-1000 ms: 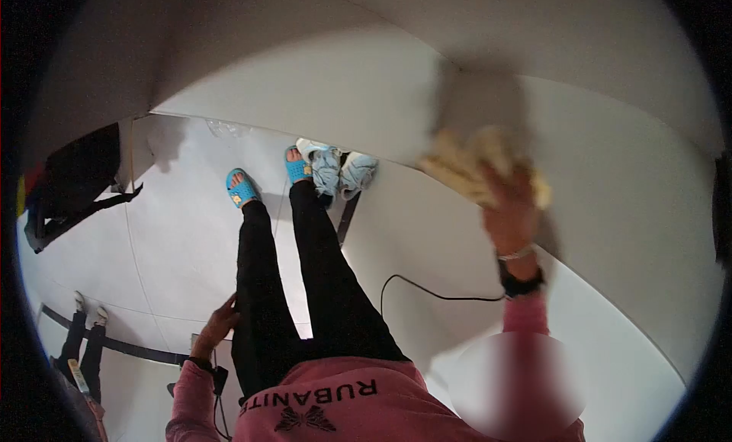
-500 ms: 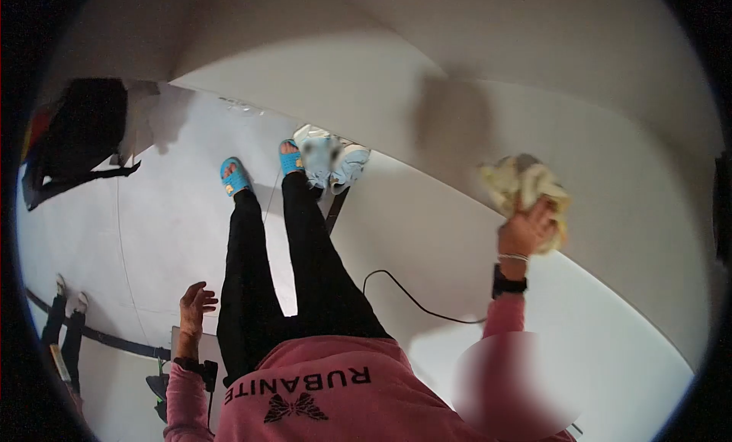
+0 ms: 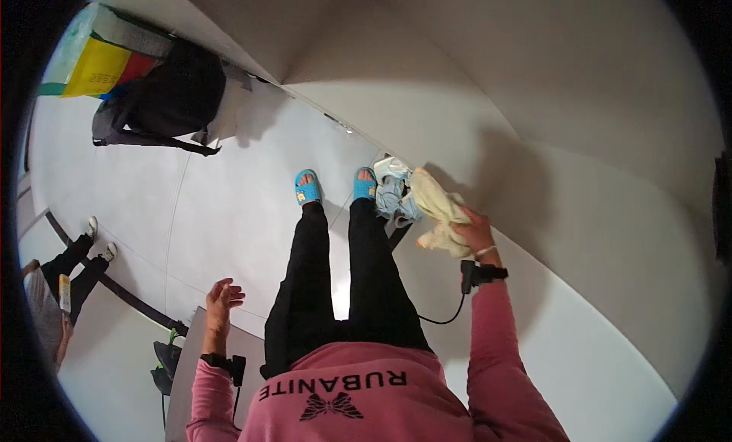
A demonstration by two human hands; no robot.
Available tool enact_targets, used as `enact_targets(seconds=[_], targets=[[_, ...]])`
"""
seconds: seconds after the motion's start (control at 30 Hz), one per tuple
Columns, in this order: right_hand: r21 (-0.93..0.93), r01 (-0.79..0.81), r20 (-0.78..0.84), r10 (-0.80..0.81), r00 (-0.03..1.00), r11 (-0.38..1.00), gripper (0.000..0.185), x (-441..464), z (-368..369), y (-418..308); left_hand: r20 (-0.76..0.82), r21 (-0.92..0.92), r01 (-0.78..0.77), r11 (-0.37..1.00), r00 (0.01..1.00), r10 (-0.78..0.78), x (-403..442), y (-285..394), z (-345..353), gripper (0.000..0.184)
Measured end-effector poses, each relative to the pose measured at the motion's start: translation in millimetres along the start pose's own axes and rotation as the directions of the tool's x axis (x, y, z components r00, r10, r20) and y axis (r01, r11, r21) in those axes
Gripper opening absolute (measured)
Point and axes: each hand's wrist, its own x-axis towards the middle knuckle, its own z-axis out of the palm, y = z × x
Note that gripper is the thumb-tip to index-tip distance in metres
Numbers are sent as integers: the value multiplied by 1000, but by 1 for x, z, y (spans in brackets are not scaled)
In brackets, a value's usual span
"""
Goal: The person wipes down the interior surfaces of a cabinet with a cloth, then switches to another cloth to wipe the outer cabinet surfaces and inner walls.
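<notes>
My right hand (image 3: 474, 232) grips a crumpled pale yellow cloth (image 3: 436, 202), which hangs from the fingers close to a white panel (image 3: 579, 205). In this view the cloth covers part of a pair of light shoes (image 3: 390, 194) beside my right foot. To the left of my legs, my left hand (image 3: 223, 298) hangs in the air with loosely bent fingers apart, holding nothing. Each wrist wears a black strap with a small device, and a cable runs from the one on the right.
A black backpack (image 3: 183, 91) lies on the pale floor at the upper left, by a yellow, green and red package (image 3: 99, 64). Another person (image 3: 49, 308) stands at the far left, beyond a dark floor strip (image 3: 130, 295). A grey panel edge (image 3: 191, 358) is near my left arm.
My right hand has moved left and slightly down with the cloth, from spread over it against the white panel to gripping it. The view has shifted, showing more of the backpack and package.
</notes>
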Motion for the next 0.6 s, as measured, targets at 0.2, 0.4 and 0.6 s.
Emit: enact_targets(seconds=[0.2, 0.4, 0.6], targets=[[316, 127, -415, 16, 910, 940, 45, 34, -55, -6, 48, -21, 57, 998, 997, -56, 4, -22, 35, 38], [-140, -236, -582, 113, 805, 962, 62, 105, -22, 73, 87, -48, 182, 982, 980, -177, -5, -51, 63, 32], [-216, -710, -514, 540, 666, 670, 77, 154, 94, -12, 32, -82, 208, 975, 978, -206, -22, -66, 73, 37]])
